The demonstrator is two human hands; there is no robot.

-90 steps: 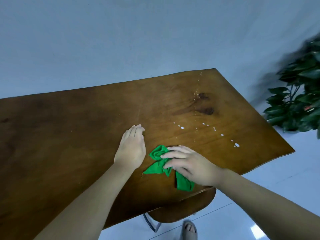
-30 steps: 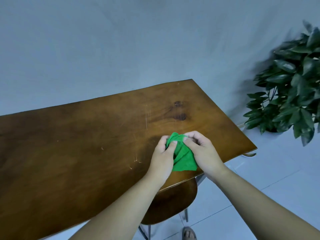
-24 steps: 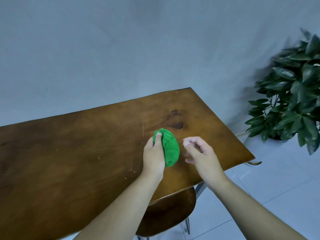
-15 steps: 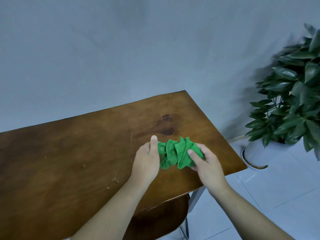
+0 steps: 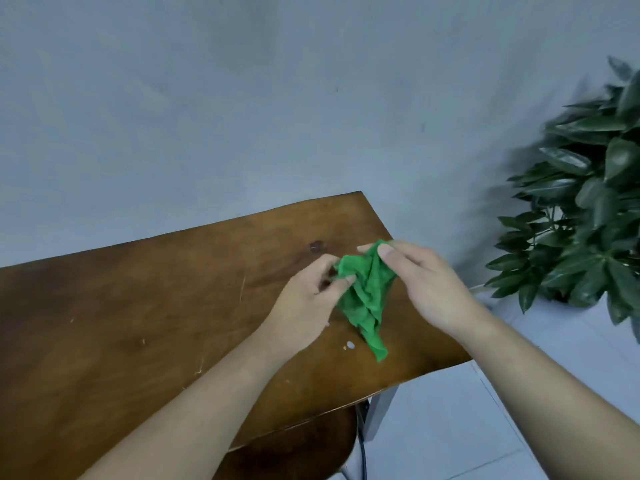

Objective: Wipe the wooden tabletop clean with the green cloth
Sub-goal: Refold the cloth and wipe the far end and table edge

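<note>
Green cloth (image 5: 365, 296) pinched between both hands, raised above tabletop (image 5: 145, 306)

I see a bright green cloth (image 5: 367, 299) against a warm brown wooden worktop (image 5: 138, 306) with a dark knot (image 5: 316, 246), pale scratches and small white specks (image 5: 350, 345). The wall (image 5: 242, 98) is flat grey-blue, the plant (image 5: 588, 220) dark green, the floor (image 5: 450, 427) pale grey-white.

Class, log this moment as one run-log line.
left hand: pinching green cloth | right hand: pinching cloth | cloth: held up, bunched | tabletop: white spot left
</note>
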